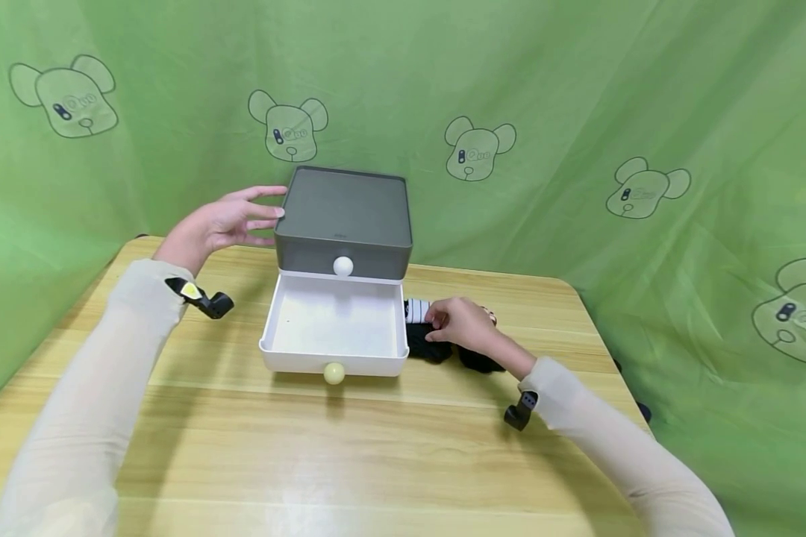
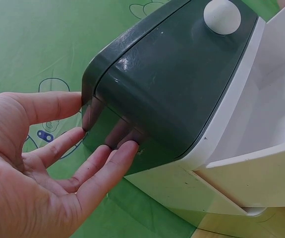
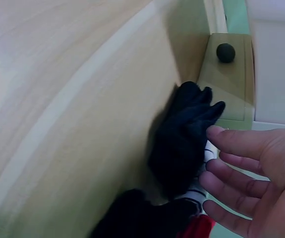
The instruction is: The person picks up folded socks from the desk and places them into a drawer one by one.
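Observation:
A small drawer box with a dark grey top stands on the table, its white lower drawer pulled out and bare inside. My left hand rests its extended fingertips against the box's left side, as the left wrist view also shows. To the right of the drawer, my right hand hovers over a black bunched cloth item and a white striped one. Its fingers are loosely bent, with thumb and fingertips apart and nothing visible between them. Another black cloth item lies partly hidden under that hand.
The upper drawer, with a white round knob, is closed. A pale yellow knob sticks out from the lower drawer's front. Red fabric shows beside the black cloth. A green curtain hangs behind the wooden table.

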The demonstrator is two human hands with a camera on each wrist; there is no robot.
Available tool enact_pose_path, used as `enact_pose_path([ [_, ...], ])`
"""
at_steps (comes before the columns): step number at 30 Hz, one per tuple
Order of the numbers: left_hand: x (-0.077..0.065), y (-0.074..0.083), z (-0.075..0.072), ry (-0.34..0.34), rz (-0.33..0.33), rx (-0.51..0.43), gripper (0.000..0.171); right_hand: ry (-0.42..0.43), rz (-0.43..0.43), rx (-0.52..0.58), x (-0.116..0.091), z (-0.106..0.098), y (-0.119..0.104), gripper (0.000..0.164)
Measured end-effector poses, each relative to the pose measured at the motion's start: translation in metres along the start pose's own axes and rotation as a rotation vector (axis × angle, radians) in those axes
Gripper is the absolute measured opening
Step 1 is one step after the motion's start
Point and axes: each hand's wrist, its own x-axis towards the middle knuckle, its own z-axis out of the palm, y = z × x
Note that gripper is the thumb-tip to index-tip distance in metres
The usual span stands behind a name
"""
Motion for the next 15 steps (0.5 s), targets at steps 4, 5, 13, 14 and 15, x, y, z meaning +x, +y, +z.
enact_pose_path([
  [4, 0.000, 0.000, 0.001, -0.002, 0.002, -0.004, 0.073, 0.012, 0.005, -0.065, -0.002, 0.005, 0.001, 0.028],
  [5, 0.000, 0.000, 0.001, -0.001, 0.003, -0.005, 0.072, 0.018, 0.008, -0.081, -0.003, 0.006, 0.002, 0.030],
  [13, 0.000, 0.000, 0.000, -0.007, 0.002, 0.005, 0.073, 0.068, 0.007, -0.159, -0.006, 0.016, 0.006, 0.040],
  [14, 0.000, 0.000, 0.000, -0.007, 0.002, 0.006, 0.073, 0.072, 0.007, -0.166, -0.007, 0.017, 0.006, 0.042],
  [15, 0.000, 0.001, 0.000, -0.007, 0.002, 0.009, 0.073, 0.074, 0.007, -0.171, -0.007, 0.018, 0.006, 0.043],
])
